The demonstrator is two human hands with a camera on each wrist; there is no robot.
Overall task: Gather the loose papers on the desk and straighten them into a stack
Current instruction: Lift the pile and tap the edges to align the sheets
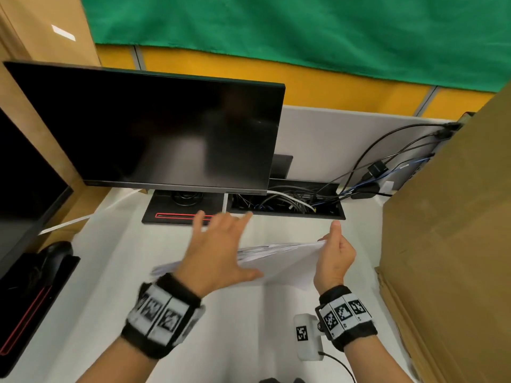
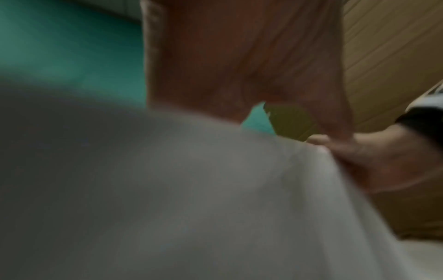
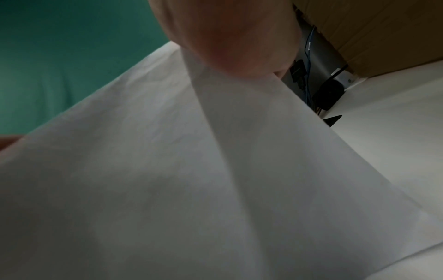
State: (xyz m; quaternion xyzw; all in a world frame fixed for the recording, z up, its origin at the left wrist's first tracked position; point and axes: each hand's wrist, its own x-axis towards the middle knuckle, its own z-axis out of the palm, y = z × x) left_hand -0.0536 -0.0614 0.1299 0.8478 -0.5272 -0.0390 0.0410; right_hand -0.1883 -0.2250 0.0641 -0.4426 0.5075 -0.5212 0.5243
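A bundle of white papers (image 1: pixel 279 258) hangs tilted above the white desk (image 1: pixel 249 341), in front of me. My right hand (image 1: pixel 333 251) pinches its right corner, thumb up. My left hand (image 1: pixel 218 244) lies flat on top of the bundle's left part, fingers spread and straight, thumb along the near edge. In the left wrist view the papers (image 2: pixel 167 189) fill the lower picture, blurred, with the right hand (image 2: pixel 374 159) gripping their edge. In the right wrist view the sheets (image 3: pixel 191 180) fan down from the thumb (image 3: pixel 230 37).
A dark monitor (image 1: pixel 154 128) on its stand (image 1: pixel 177 214) is behind the hands, a cable tray (image 1: pixel 287 203) to its right. A big cardboard box (image 1: pixel 453 244) walls the right side. A second screen (image 1: pixel 25 189) and a black mouse (image 1: pixel 56 251) sit at the left.
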